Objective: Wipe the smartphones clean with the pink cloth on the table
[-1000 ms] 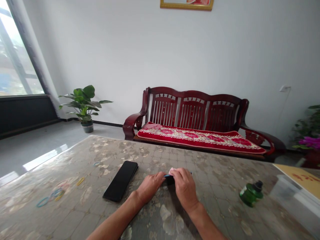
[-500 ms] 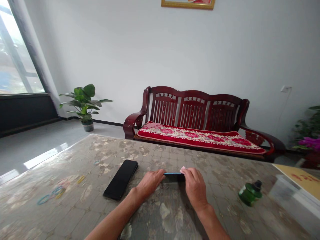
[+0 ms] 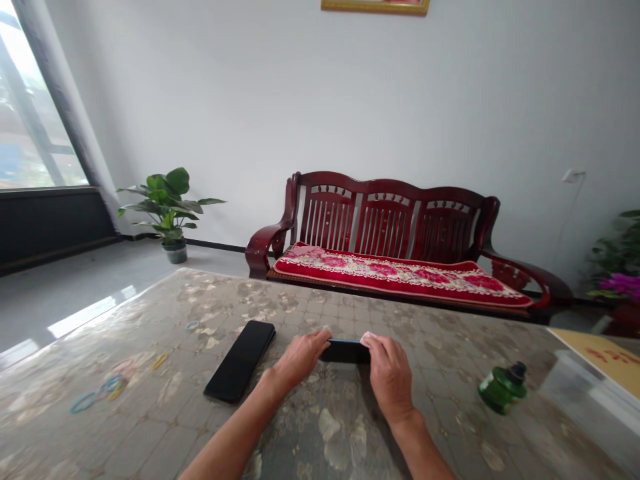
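A dark phone with a blue edge [image 3: 345, 351] stands on its long side on the patterned table [image 3: 310, 427]. My left hand [image 3: 299, 358] grips its left end. At the phone's right end my right hand [image 3: 388, 373] is closed on a small pale cloth or wipe [image 3: 369, 337] pressed against it. A second black phone [image 3: 241, 360] lies flat on the table just left of my left hand.
A green bottle with a black cap [image 3: 503, 389] lies on its side at the right. Several coloured rubber bands [image 3: 113, 386] are scattered at the left. A clear box with a yellow lid [image 3: 597, 373] sits at the far right edge. Behind the table stands a red wooden bench [image 3: 395, 247].
The phone has been tipped up from under my hands onto its long edge. My right hand slid right to the phone's end. My left hand stays at the left end.
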A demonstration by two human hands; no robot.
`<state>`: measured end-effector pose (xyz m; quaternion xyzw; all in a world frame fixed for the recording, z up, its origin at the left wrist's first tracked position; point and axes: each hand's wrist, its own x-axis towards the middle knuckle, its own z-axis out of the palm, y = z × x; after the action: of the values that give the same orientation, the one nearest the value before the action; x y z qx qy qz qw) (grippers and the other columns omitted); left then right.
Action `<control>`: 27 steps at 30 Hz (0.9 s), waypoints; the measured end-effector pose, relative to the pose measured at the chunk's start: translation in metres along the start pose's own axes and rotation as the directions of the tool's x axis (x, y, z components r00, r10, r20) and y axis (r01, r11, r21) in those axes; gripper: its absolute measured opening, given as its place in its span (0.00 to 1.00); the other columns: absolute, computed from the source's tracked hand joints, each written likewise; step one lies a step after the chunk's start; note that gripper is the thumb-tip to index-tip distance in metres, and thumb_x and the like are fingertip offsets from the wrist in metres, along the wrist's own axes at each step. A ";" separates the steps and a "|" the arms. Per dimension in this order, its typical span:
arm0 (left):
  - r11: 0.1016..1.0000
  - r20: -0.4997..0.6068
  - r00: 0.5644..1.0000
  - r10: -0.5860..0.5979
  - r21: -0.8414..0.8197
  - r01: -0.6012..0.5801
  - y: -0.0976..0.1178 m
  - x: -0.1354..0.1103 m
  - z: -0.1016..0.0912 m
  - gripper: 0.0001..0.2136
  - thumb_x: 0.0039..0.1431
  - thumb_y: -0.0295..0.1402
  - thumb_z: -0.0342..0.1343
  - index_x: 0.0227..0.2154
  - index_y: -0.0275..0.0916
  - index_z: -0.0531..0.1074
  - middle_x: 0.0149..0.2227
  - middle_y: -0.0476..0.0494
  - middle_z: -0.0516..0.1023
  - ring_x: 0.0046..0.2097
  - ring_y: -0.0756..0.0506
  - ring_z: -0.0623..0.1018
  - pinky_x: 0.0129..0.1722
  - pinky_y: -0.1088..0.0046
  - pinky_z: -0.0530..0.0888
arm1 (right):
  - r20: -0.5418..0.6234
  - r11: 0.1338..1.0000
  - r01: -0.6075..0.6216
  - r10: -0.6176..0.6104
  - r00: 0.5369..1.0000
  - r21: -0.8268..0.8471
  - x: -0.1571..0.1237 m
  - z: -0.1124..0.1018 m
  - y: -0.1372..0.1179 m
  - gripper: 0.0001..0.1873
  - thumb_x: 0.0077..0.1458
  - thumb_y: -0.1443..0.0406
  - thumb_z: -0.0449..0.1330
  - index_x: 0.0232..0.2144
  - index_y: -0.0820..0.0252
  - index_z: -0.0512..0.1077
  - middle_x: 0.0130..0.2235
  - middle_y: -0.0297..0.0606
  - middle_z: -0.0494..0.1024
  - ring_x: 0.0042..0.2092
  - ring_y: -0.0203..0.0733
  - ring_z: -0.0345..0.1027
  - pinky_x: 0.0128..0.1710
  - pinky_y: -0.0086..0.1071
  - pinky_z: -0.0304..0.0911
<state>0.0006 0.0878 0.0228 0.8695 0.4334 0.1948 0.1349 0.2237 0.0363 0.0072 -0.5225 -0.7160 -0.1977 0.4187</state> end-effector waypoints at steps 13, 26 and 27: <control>0.999 0.025 0.999 -0.033 0.039 0.032 0.008 0.001 -0.006 0.06 0.67 0.27 0.47 0.39 0.42 0.68 0.39 0.46 0.78 0.41 0.44 0.79 0.36 0.77 0.68 | 0.050 0.993 0.008 -0.014 0.999 0.118 0.006 0.016 -0.030 0.12 0.66 0.70 0.51 0.43 0.55 0.73 0.42 0.39 0.76 0.44 0.43 0.69 0.45 0.36 0.64; 0.986 0.107 0.994 -0.011 0.169 -0.007 0.023 0.009 -0.007 0.08 0.62 0.24 0.51 0.42 0.41 0.65 0.43 0.44 0.77 0.45 0.44 0.78 0.40 0.74 0.69 | -0.062 0.931 -0.242 0.268 0.961 0.272 -0.012 0.009 0.022 0.12 0.63 0.67 0.51 0.41 0.55 0.75 0.40 0.40 0.76 0.44 0.42 0.70 0.46 0.36 0.67; 0.982 0.115 0.993 -0.025 0.187 0.004 0.026 0.009 -0.008 0.08 0.62 0.24 0.51 0.41 0.41 0.65 0.43 0.44 0.77 0.44 0.43 0.78 0.40 0.73 0.69 | -0.077 0.918 -0.273 0.306 0.949 0.288 -0.012 0.009 0.024 0.12 0.63 0.66 0.51 0.40 0.55 0.75 0.39 0.40 0.76 0.43 0.42 0.70 0.45 0.36 0.67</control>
<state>0.0200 0.0801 0.0426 0.8850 0.4474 0.1012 0.0792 0.2436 0.0448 -0.0119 -0.5468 -0.6245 -0.0638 0.5541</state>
